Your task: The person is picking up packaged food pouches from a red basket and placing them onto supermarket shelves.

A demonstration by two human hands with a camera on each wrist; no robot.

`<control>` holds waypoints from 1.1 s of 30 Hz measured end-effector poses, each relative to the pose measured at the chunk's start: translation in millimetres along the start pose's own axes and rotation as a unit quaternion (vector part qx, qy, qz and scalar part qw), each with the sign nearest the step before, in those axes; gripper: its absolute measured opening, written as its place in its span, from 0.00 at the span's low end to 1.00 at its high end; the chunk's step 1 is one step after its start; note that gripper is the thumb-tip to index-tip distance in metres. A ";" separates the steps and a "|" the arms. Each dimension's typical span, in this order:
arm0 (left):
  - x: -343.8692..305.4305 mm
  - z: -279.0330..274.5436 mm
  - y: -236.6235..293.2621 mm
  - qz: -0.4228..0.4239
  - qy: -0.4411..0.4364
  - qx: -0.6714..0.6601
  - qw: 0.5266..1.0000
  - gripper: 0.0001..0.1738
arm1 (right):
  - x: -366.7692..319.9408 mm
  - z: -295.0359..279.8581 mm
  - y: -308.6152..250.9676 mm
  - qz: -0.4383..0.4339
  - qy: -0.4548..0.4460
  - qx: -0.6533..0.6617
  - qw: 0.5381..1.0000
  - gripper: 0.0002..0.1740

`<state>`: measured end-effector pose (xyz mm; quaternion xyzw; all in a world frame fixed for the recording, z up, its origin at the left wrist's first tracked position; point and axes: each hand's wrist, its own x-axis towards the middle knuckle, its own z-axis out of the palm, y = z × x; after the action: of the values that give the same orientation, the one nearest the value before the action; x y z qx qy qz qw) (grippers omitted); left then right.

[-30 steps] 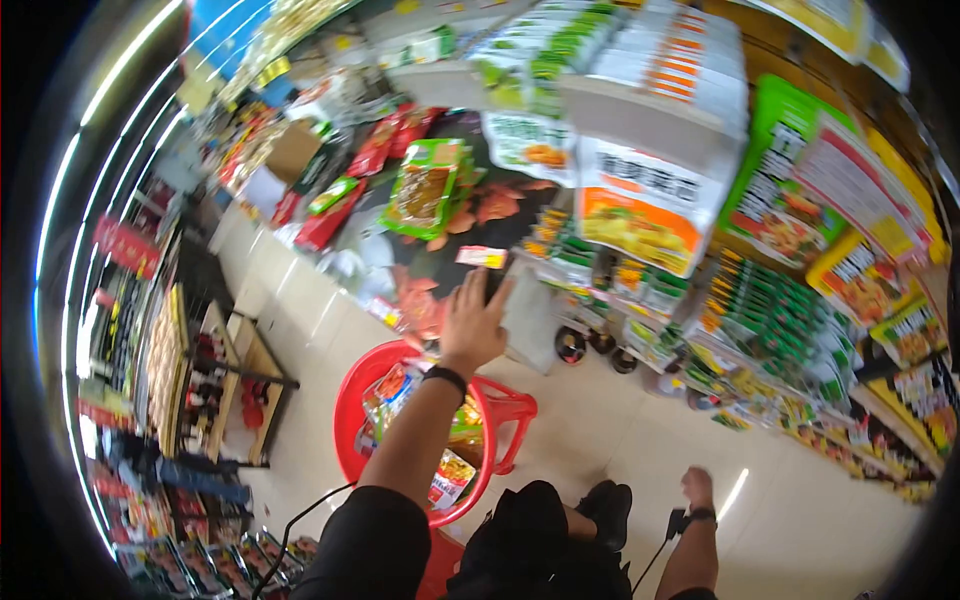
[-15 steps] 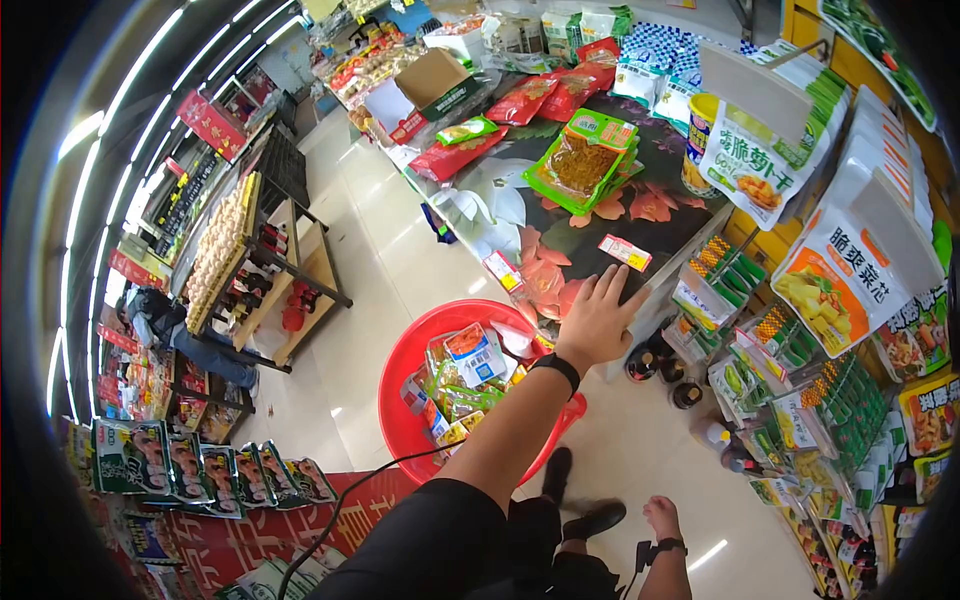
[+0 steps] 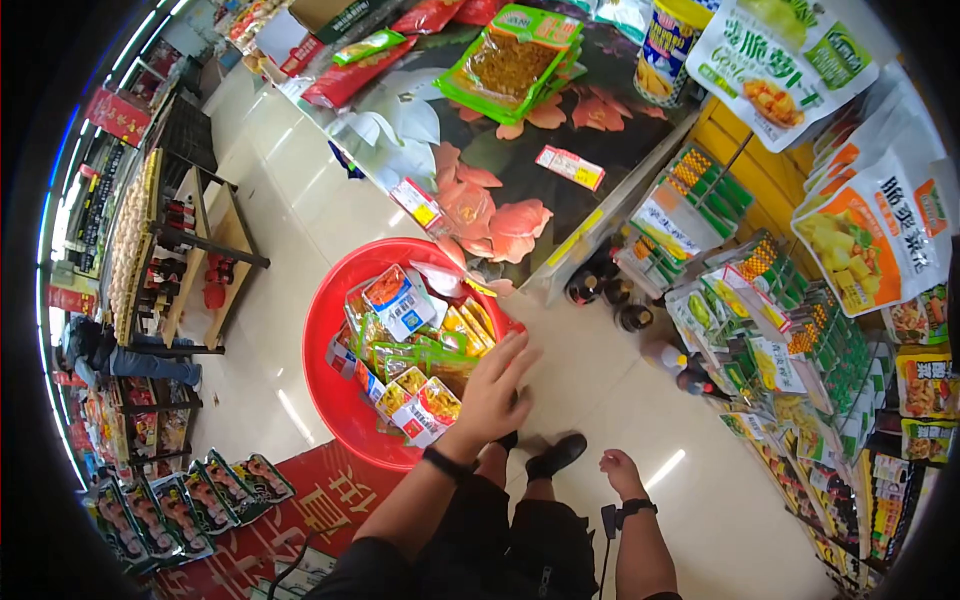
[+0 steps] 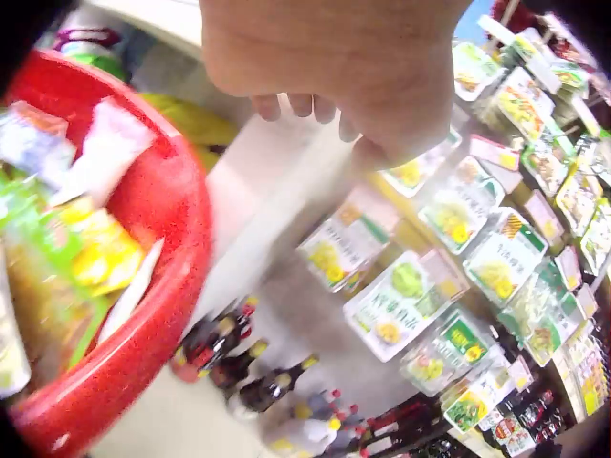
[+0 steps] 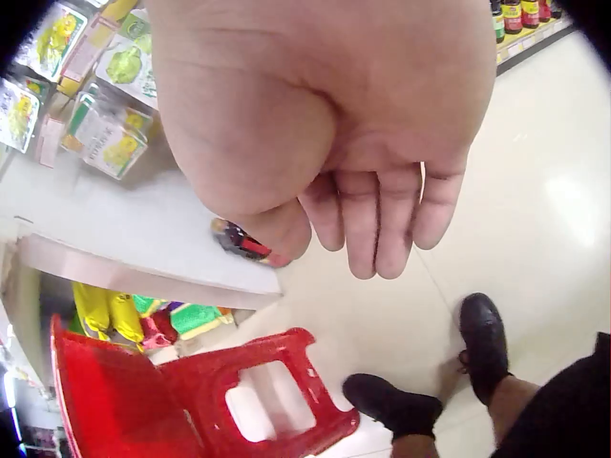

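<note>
My left hand (image 3: 493, 392) hangs by the right side of a round red plastic basket (image 3: 322, 330), its fingers spread loosely and nothing in them. Inside the basket lie several food packets, among them a white and blue one (image 3: 398, 303) and a white pouch with a yellow picture (image 3: 430, 408). In the left wrist view the basket's red rim (image 4: 196, 229) is left of that hand. My right hand (image 3: 622, 472) hangs low over the floor, fingers relaxed and holding nothing. From the right wrist, a red plastic frame (image 5: 320, 386) with a rectangular opening shows below it.
A floral-topped table (image 3: 470, 215) carries green-edged food bags (image 3: 515, 60), red packs and price tags (image 3: 570, 167). Racks of hanging pouches (image 3: 875, 235) line the right. Dark bottles (image 3: 632, 316) stand on the floor near the table. A wooden display stand (image 3: 185, 250) is at left.
My left hand has drawn back from the table's front edge to beside the basket's right side. The head view has swung, and the right hand still hangs low.
</note>
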<state>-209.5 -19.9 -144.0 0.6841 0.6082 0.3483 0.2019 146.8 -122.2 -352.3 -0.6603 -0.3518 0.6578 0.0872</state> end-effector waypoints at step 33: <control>-167.3 -69.8 -247.5 -0.417 -0.312 0.027 0.853 0.28 | 30.5 179.5 -172.0 -0.179 -0.075 0.076 0.978 0.19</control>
<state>-434.0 -148.7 -308.6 0.4439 0.7508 -0.0169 0.4889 -83.7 -40.1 -299.0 -0.5265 -0.4192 0.7041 0.2266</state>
